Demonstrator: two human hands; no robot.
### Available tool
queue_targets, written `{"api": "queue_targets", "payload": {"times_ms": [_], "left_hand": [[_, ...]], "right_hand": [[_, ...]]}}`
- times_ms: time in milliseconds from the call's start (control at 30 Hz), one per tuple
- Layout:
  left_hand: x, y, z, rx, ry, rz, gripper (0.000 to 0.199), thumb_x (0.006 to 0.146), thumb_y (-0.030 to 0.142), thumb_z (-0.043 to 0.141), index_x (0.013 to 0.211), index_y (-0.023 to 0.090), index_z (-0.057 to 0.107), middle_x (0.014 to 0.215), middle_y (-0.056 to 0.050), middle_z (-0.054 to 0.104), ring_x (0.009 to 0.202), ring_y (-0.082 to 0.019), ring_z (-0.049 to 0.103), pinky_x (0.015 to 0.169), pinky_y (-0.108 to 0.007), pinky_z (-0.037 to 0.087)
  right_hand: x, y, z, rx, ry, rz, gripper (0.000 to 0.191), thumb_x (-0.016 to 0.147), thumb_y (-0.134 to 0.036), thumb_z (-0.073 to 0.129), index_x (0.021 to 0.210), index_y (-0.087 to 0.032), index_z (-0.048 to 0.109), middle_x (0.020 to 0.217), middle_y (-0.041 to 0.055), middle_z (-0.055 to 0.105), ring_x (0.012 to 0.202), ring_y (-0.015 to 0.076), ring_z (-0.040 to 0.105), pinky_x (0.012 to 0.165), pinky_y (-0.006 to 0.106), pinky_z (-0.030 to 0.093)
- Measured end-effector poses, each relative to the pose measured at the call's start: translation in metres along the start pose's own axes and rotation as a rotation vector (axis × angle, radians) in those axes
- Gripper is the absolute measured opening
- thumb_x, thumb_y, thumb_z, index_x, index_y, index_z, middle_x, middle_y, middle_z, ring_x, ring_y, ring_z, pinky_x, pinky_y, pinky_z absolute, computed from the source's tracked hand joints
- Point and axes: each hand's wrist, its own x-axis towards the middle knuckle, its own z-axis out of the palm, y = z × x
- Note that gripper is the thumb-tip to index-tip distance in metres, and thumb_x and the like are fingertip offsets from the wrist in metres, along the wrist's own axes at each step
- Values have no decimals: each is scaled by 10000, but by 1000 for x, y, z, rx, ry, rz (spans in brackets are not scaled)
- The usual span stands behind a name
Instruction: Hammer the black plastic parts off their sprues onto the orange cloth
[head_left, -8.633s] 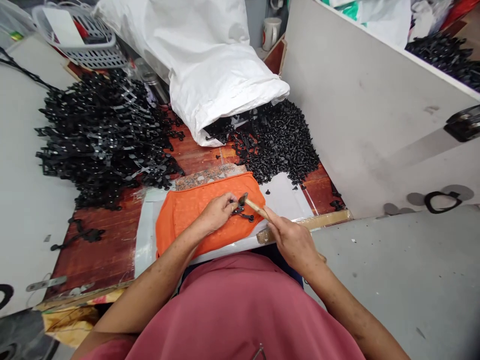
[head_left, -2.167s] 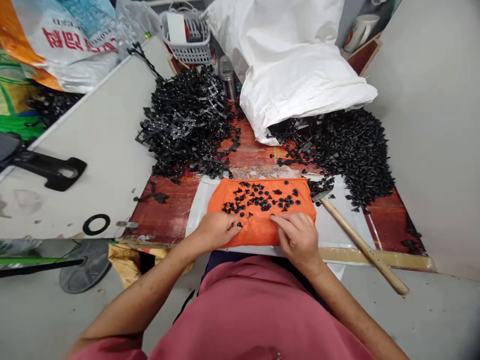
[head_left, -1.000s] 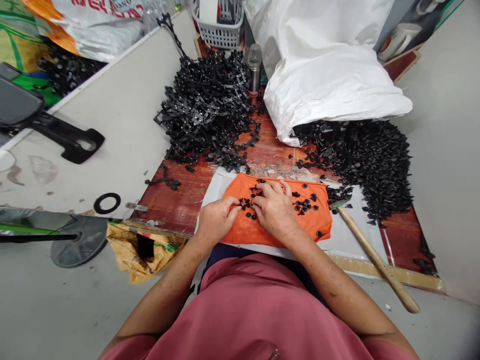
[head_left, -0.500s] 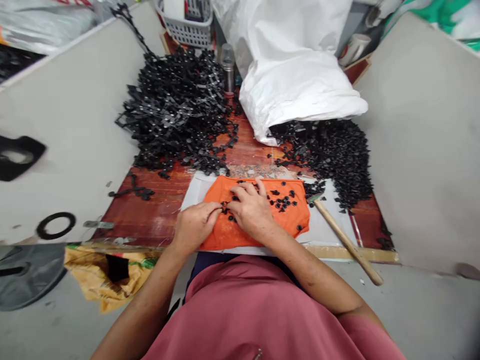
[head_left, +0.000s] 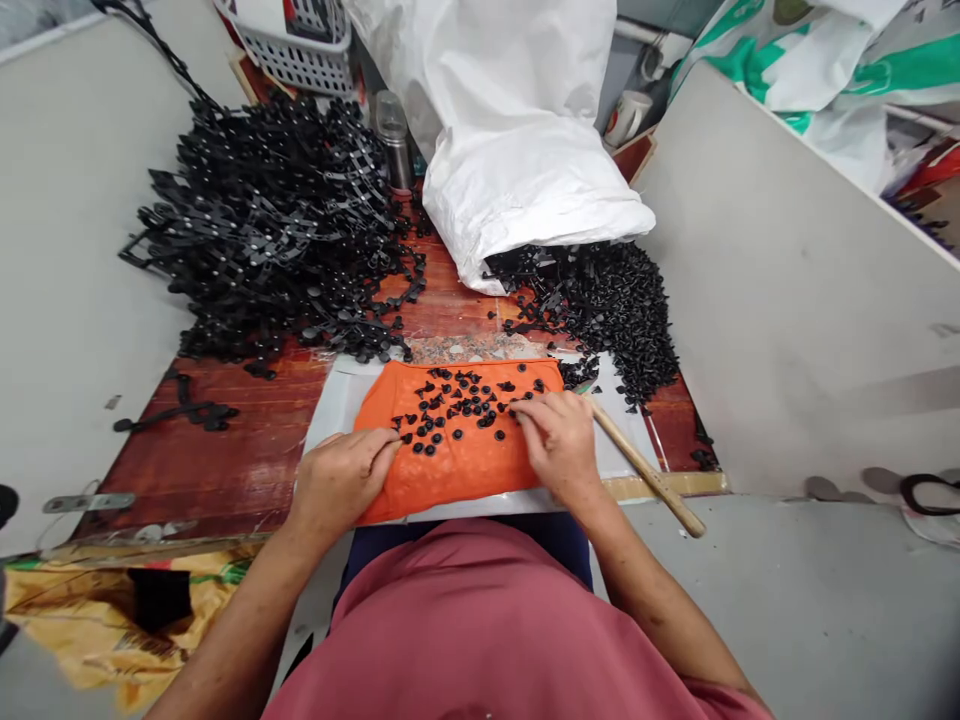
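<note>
An orange cloth [head_left: 450, 480] lies flat in front of me. Several small black pieces [head_left: 470, 406], some round-headed and some cone-shaped, are scattered over its upper half. My left hand [head_left: 341, 482] rests at the cloth's left side, thumb and forefinger pinched at a small black piece [head_left: 406, 438]. Over the right side of the cloth, the fingers of my right hand [head_left: 561, 442] are pinched together on another small black piece [head_left: 513, 409]. A hammer [head_left: 649, 472] with a wooden handle lies just right of that hand, its head partly hidden.
A large tangled heap of black linked strips [head_left: 277, 230] stands at the back left. Loose black pieces [head_left: 622, 310] spill from a white sack [head_left: 532, 190] at the back right. Grey panels [head_left: 780, 300] border both sides. A clear-topped bottle [head_left: 394, 140] stands between heap and sack.
My hands have moved apart, the right one to the cloth's right side, the left one to its left edge. More black pieces on the cloth are uncovered. The view has shifted right.
</note>
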Motion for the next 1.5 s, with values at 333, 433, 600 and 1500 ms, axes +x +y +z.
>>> {"api": "queue_targets", "payload": {"times_ms": [333,433,600,1500], "left_hand": [[24,29,-14,-267,68,-117,248,998,328,516,974,216,736,817,-20,723,745,-164,660,745,-279,488],[54,44,-13,-243,-7,32,256,1003,316,512,1017,216,748,874,-48,702,828,-191,647,796,-314,478],[91,67,0,-100,-151,202,214,983,267,548,1044,212,746,947,-82,682,950,-246,618,862,-380,441],[67,109,14,-12,29,275,230,975,269,586,792,200,708,816,-53,656,843,-228,557,787,-412,328]], "right_hand": [[-22,23,9,-125,-15,-35,175,1010,-276,602,1009,-239,773,902,47,729,903,224,542,886,405,291],[-21,23,10,-164,-6,-19,159,995,-282,614,1022,-226,760,891,60,705,902,240,524,853,408,288],[-22,28,11,-216,1,10,138,982,-275,622,967,-219,747,876,73,677,893,255,496,828,420,277],[14,23,0,-31,-123,-104,144,961,-267,661,925,-264,801,939,44,676,949,233,514,884,424,282]]}}
